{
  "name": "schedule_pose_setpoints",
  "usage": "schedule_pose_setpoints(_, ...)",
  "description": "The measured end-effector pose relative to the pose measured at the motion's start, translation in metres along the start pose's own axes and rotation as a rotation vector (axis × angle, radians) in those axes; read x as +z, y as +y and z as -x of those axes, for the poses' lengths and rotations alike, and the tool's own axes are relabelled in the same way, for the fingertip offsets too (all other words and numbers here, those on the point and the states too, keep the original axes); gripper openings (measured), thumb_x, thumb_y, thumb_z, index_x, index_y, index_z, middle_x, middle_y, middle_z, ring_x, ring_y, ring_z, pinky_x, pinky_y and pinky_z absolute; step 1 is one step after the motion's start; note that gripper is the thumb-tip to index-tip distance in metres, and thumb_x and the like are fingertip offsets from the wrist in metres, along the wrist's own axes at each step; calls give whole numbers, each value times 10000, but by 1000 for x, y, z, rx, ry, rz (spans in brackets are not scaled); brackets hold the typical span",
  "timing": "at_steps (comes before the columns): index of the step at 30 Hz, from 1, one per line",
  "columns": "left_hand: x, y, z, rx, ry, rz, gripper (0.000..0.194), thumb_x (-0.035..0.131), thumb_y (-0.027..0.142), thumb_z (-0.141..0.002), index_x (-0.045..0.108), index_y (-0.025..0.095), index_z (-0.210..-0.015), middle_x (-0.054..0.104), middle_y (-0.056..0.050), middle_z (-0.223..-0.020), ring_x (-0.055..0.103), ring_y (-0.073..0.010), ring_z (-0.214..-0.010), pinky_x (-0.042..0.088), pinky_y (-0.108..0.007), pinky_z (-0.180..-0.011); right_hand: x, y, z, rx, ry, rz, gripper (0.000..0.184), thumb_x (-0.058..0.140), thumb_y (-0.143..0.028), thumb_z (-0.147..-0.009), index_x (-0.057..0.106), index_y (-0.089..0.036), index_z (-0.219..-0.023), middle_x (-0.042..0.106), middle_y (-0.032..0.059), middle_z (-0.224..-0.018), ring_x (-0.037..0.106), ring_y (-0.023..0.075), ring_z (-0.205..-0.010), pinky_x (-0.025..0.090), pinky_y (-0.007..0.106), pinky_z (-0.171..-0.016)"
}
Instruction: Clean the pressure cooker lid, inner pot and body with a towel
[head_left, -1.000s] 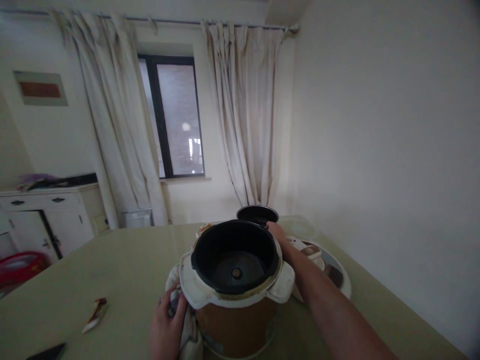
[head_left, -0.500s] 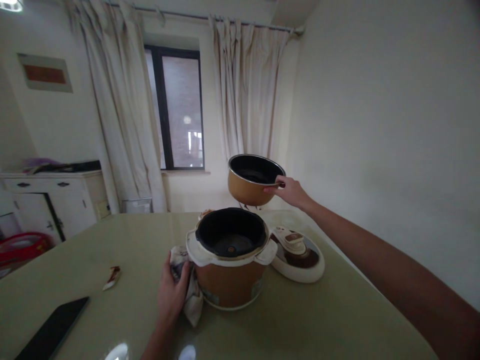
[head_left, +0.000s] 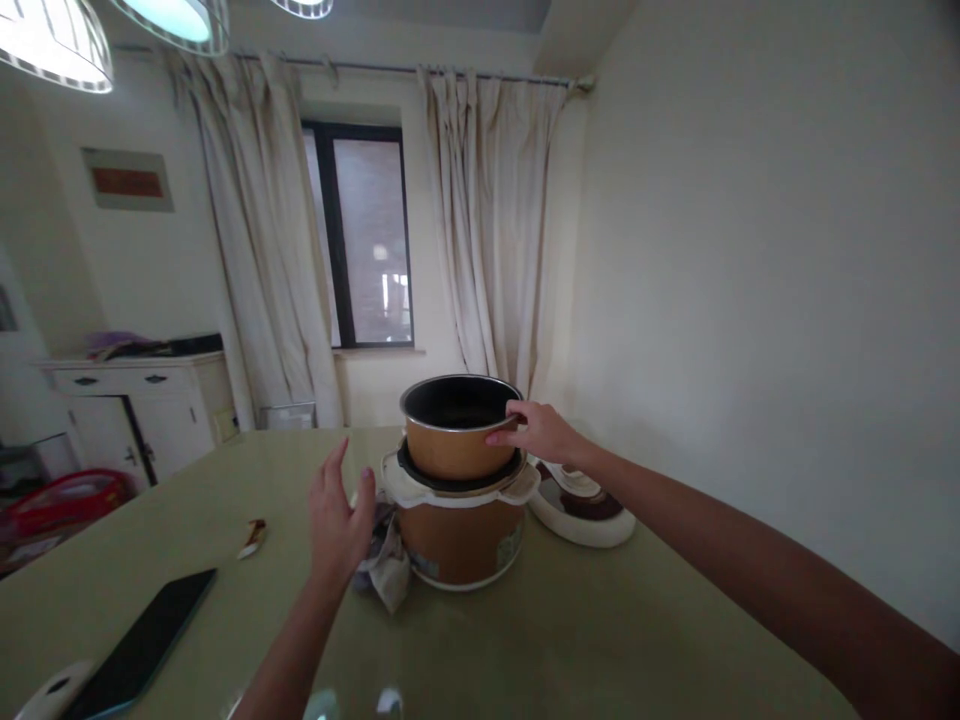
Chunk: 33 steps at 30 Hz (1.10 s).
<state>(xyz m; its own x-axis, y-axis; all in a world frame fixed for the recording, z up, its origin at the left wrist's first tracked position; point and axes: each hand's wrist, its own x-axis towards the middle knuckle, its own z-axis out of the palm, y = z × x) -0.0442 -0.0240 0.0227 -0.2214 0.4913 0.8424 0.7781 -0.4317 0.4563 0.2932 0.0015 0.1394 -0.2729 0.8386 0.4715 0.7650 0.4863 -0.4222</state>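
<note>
My right hand pinches the rim of a golden inner pot with a dark inside. The pot's lower part sits in the mouth of the cooker body, brown with a white collar. My left hand is open, fingers spread, just left of the cooker and holding nothing. A crumpled cloth lies against the cooker's left side, partly behind that hand. To the right rests the cooker lid, white and brown, partly hidden by my right forearm.
On the glossy green table lie a dark phone or tablet, a small wrapper-like scrap and a white roll-like object at the corner. A wall stands close on the right. A red basket is beyond the table's left edge.
My right hand has brought the inner pot down and left into the cooker's mouth. My left hand has let go of the cloth and risen beside the cooker. The view has tilted up.
</note>
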Motion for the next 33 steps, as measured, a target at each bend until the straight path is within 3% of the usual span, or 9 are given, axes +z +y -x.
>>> schedule_pose_setpoints(4, 2, 54, -32, 287, -191, -2, 513, 482, 477, -1077, 526, 237, -1528, 594, -135, -1536, 513, -310, -1450, 353, -519, -1242, 9, -3, 11, 43, -50, 32, 522, 818, -720, -777, 646, -232, -843, 645, -31, -758, 574, 173, -736, 329, 276, -679)
schedule_pose_setpoints(7, 13, 74, -45, 404, -485, -82, 403, 455, 469, -1099, 627, 286, -1414, 718, -84, -1381, 600, -291, -1356, 258, -560, -1260, 19, -1, 16, 47, -78, 58, 514, 817, -709, -795, 633, -232, -845, 658, -23, -783, 595, 185, -769, 328, 276, -686)
schedule_pose_setpoints(9, 20, 78, -50, 453, -686, -126, 361, 415, 436, -1116, 723, 267, -1199, 789, -64, -1142, 688, -270, -1175, 355, -502, -1173, 26, 1, 19, 33, -84, 79, 515, 807, -710, -812, 627, -230, -862, 674, -9, -826, 614, 196, -807, 342, 276, -699)
schedule_pose_setpoints(11, 23, 78, -53, 484, -793, -149, 391, 396, 411, -1120, 733, 244, -1013, 781, -57, -975, 710, -252, -1017, 449, -414, -1006, 33, 5, 22, 19, -80, 109, 508, 786, -706, -841, 632, -228, -918, 685, 9, -872, 627, 206, -836, 359, 279, -714)
schedule_pose_setpoints(17, 24, 73, -46, 519, -831, -190, 436, 386, 463, -1123, 719, 240, -951, 758, -48, -910, 706, -245, -945, 431, -375, -859, 47, 11, 34, -2, -72, 226, 524, 633, -708, -962, 657, -204, -1104, 721, 99, -1051, 674, 266, -938, 440, 337, -802)
schedule_pose_setpoints(23, 27, 75, -35, 516, -791, -194, 440, 426, 485, -1103, 751, 223, -965, 776, -72, -965, 710, -264, -1014, 411, -397, -908, 49, 7, 46, -16, -66, 347, 856, 497, -859, -933, 608, -193, -1461, 586, 256, -1478, 572, 432, -1356, 410, 534, -1111)
schedule_pose_setpoints(27, 29, 76, -32, 509, -779, -192, 520, 388, 542, -1108, 746, 216, -917, 770, -73, -926, 707, -263, -997, 407, -400, -901, 40, 23, 42, -5, -94, 252, 838, 429, -841, -973, 572, -228, -1525, 524, 204, -1605, 602, 391, -1361, 432, 491, -1126)
schedule_pose_setpoints(30, 30, 77, -31, 477, -786, -216, 555, 365, 553, -1109, 737, 207, -886, 766, -78, -883, 709, -262, -959, 416, -396, -884, 34, 61, 37, 160, 23, 225, 676, 368, -689, -1072, 572, -207, -1500, 615, 166, -1528, 615, 322, -1358, 449, 420, -1114)
schedule_pose_setpoints(33, 30, 78, -36, 444, -826, -240, 598, 350, 599, -1098, 750, 212, -880, 783, -90, -894, 724, -269, -949, 429, -390, -866, 33, 110, 43, 501, 36, 391, 668, 430, -643, -1065, 570, -127, -1465, 650, 243, -1433, 638, 366, -1313, 479, 449, -1055)
